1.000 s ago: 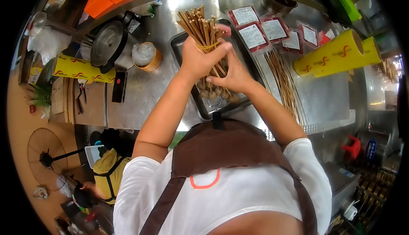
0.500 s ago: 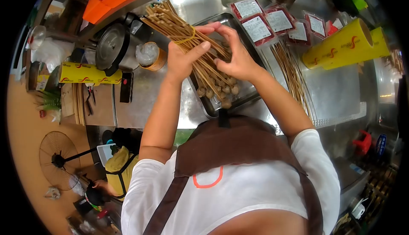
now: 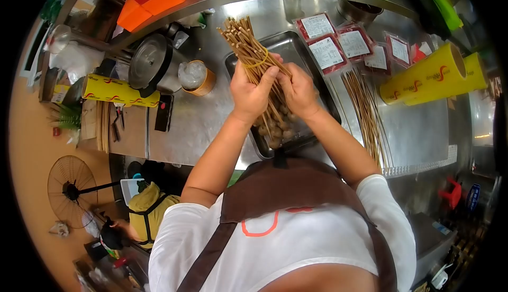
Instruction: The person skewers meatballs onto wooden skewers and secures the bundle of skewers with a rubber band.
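A thick bundle of wooden skewers (image 3: pixel 244 39) slants over a metal tray (image 3: pixel 231 64), bound near its upper part by a yellow rubber band (image 3: pixel 257 63). Brownish round food pieces (image 3: pixel 276 129) sit on the skewers' lower ends, down by the tray's near side. My left hand (image 3: pixel 253 93) is wrapped round the bundle from the left, its thumb lying across the sticks. From the right, my right hand (image 3: pixel 299 92) closes on the same bundle just below the band. Some of the fingers are hidden behind the sticks.
Loose thin skewers (image 3: pixel 365 117) lie right of the tray. Behind them are labelled red packets (image 3: pixel 327 54) and yellow wrap rolls (image 3: pixel 423 80). To the left stand a lidded pot (image 3: pixel 151 64), an orange cup (image 3: pixel 203 83) and a black phone-like slab (image 3: pixel 164 113). A person in yellow (image 3: pixel 148 207) is lower left.
My right hand has closed from a spread, arched pose onto the bundle. The bundle stands a little steeper, and the whole view has shifted slightly.
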`<state>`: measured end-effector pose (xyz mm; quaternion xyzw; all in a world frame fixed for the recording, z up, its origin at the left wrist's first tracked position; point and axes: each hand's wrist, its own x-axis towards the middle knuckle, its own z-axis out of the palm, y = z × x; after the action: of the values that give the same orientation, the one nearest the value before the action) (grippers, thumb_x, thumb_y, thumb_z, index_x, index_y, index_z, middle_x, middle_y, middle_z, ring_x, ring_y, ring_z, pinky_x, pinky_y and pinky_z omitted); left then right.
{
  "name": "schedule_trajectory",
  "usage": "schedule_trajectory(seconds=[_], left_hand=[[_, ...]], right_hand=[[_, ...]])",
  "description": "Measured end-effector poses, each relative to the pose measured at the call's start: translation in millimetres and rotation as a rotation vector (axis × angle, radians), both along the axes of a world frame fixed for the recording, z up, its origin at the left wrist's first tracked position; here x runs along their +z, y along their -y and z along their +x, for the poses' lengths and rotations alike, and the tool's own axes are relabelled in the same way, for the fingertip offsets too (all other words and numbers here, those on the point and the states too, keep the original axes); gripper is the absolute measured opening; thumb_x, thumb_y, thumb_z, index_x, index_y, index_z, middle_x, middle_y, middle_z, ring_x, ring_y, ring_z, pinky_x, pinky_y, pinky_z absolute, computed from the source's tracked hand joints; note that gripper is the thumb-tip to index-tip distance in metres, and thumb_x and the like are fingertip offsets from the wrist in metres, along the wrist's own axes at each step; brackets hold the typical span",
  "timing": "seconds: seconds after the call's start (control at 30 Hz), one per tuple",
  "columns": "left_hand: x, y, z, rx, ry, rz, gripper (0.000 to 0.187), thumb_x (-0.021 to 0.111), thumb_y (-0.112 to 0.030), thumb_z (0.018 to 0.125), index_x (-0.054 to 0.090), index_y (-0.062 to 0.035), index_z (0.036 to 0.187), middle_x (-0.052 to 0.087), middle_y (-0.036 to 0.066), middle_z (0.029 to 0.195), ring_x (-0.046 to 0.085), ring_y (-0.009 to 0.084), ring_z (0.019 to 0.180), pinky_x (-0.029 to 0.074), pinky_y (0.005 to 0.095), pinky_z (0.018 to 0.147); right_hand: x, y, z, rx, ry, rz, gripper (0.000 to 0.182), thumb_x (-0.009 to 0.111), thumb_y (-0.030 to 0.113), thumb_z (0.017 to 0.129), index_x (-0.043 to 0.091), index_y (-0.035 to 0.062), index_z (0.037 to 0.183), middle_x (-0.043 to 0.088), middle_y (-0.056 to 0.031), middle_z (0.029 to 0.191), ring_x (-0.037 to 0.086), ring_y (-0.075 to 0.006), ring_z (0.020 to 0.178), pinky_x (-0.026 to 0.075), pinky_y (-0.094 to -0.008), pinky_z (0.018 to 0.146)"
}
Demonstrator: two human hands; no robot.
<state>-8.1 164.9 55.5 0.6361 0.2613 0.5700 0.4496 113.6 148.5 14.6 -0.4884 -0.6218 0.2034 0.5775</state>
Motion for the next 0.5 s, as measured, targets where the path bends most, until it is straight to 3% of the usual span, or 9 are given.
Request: schedule_trajectory(seconds=[0.1, 0.23, 0.3, 0.37, 0.43, 0.5], left_hand=[[-0.1, 0.6, 4.5, 0.021, 0.099, -0.003, 0.023, 0.053, -0.004, 0.09, 0.044, 0.0047, 0.11, 0.06, 0.016, 0.104, 0.06, 0.0214, 0.093, 0.05, 0.0327, 0.082], [1.0, -1.7, 6.5, 0.112, 0.014, 0.041, 0.022, 0.051, -0.005, 0.092, 0.043, 0.0046, 0.11, 0.061, 0.014, 0.099, 0.061, 0.0205, 0.09, 0.05, 0.0308, 0.079], [-14.9, -8.4, -4.1, 0.233, -0.157, 0.202, 0.023, 0.052, -0.007, 0.092, 0.042, 0.0036, 0.11, 0.061, 0.013, 0.094, 0.062, 0.0188, 0.084, 0.05, 0.0287, 0.075], [-19.9, -15.7, -6.4, 0.298, -0.206, 0.302, 0.028, 0.056, -0.011, 0.091, 0.041, 0.0026, 0.11, 0.061, 0.011, 0.089, 0.061, 0.0164, 0.078, 0.049, 0.0264, 0.072], [-21.7, -12.6, -3.9, 0.235, -0.014, 0.208, 0.035, 0.068, -0.017, 0.082, 0.051, 0.0027, 0.104, 0.06, 0.009, 0.088, 0.058, 0.0169, 0.075, 0.047, 0.0272, 0.068], [-15.7, -4.9, 1.8, 0.226, -0.017, 0.144, 0.036, 0.071, -0.015, 0.08, 0.051, 0.0024, 0.104, 0.061, 0.008, 0.09, 0.059, 0.016, 0.077, 0.047, 0.0267, 0.07]], right_hand=[[-2.8, 0.8, -10.4, -0.058, -0.044, -0.004, 0.016, 0.06, 0.017, 0.086, 0.055, 0.002, 0.081, 0.056, -0.0168, 0.074, 0.055, -0.0362, 0.068, 0.042, -0.0412, 0.058], [3.9, 6.7, -17.2, -0.1, -0.132, -0.074, 0.018, 0.058, 0.018, 0.088, 0.055, 0.002, 0.081, 0.057, -0.0164, 0.074, 0.055, -0.0363, 0.069, 0.043, -0.0408, 0.059], [9.8, 7.5, -16.8, -0.103, -0.13, -0.061, 0.019, 0.058, 0.019, 0.088, 0.055, 0.0019, 0.081, 0.057, -0.0163, 0.074, 0.055, -0.0365, 0.07, 0.043, -0.0409, 0.061], [18.5, 10.3, -13.0, -0.038, -0.044, 0.007, 0.02, 0.057, 0.02, 0.089, 0.055, 0.0014, 0.083, 0.057, -0.0169, 0.078, 0.055, -0.0367, 0.074, 0.043, -0.0415, 0.064], [14.9, 11.3, -8.1, 0.009, -0.035, 0.008, 0.02, 0.056, 0.021, 0.089, 0.055, 0.0012, 0.084, 0.057, -0.017, 0.079, 0.055, -0.0366, 0.075, 0.043, -0.0417, 0.065], [10.5, 12.1, -0.2, 0.056, -0.021, 0.013, 0.021, 0.056, 0.022, 0.089, 0.055, 0.0011, 0.085, 0.057, -0.0172, 0.08, 0.055, -0.0366, 0.075, 0.042, -0.042, 0.066]])
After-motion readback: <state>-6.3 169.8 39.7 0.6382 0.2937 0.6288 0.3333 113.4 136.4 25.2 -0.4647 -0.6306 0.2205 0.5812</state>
